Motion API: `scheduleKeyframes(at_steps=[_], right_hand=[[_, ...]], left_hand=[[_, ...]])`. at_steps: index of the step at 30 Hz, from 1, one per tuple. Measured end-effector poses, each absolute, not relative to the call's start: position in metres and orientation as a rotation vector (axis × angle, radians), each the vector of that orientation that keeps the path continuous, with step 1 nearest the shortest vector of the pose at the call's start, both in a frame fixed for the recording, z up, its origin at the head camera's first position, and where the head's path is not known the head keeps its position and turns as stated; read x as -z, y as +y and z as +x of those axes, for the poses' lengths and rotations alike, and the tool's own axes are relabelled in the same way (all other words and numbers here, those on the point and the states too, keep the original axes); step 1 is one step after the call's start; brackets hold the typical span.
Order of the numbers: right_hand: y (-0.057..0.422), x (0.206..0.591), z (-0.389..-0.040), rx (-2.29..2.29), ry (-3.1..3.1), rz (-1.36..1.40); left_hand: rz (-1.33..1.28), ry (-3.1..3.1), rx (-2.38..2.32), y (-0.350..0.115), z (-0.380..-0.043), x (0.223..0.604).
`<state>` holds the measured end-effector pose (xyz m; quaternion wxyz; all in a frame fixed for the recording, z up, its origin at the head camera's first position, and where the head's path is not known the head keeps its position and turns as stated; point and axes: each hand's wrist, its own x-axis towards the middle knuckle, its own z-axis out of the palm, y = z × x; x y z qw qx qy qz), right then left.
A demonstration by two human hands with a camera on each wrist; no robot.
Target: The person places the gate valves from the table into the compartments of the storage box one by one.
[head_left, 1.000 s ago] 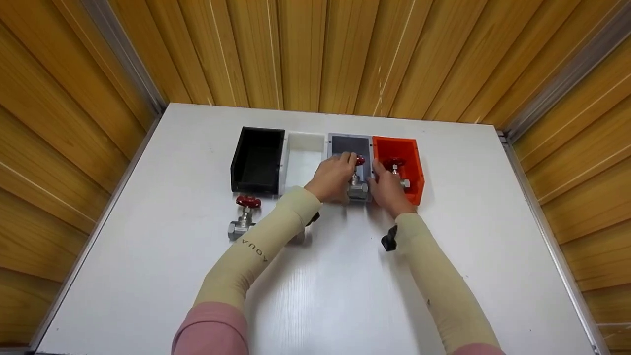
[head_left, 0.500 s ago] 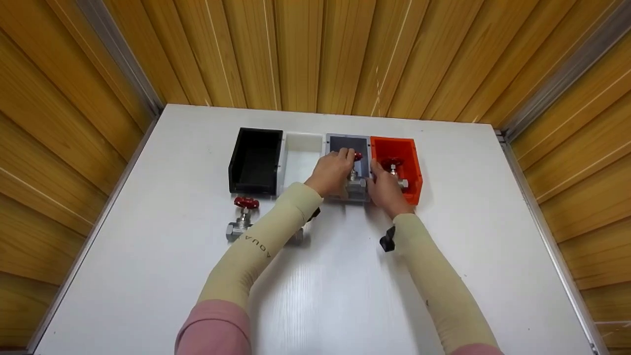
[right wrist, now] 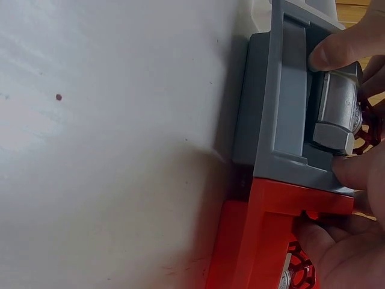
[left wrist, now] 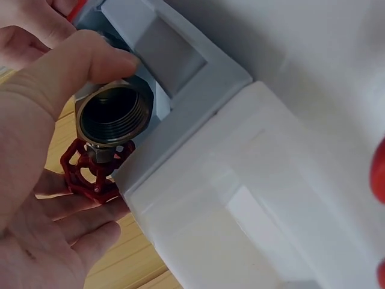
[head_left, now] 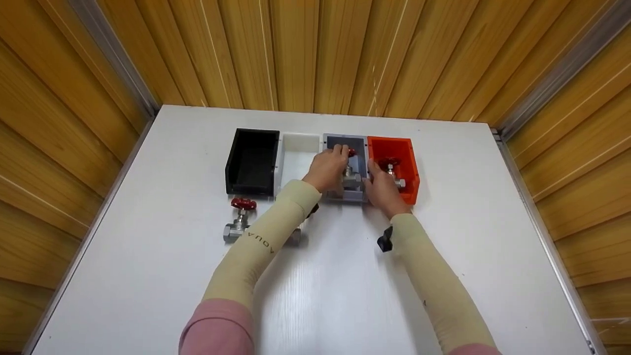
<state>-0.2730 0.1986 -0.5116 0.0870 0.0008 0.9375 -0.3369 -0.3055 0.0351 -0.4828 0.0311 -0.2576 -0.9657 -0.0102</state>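
On the tabletop (head_left: 315,301), one red-wheeled valve (head_left: 240,222) stands partly behind the left sleeve (head_left: 251,246). Farther on, the right hand (head_left: 386,191) pinches the gray bin (head_left: 352,195) where it adjoins the valve-holding orange bin (head_left: 389,146); the left hand (head_left: 327,168) grips another valve (right wrist: 340,105) within the gray bin's opening.

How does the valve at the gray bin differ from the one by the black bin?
The held valve is at the gray bin, in the left hand; the table valve rests ungripped on the table by the black bin. In the head view, the hand mostly covers the held valve's handwheel; the table valve's shows whole. Both are silver with red handwheels.
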Motion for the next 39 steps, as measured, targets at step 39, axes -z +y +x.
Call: scheduleKeyframes(at_steps=[39], right_hand=[[0.199, 0.512, -0.272, 1.032, 2.770, 0.004]], left_hand=[[-0.830, -3.070, -0.041, 0.040, -0.327, 0.495]])
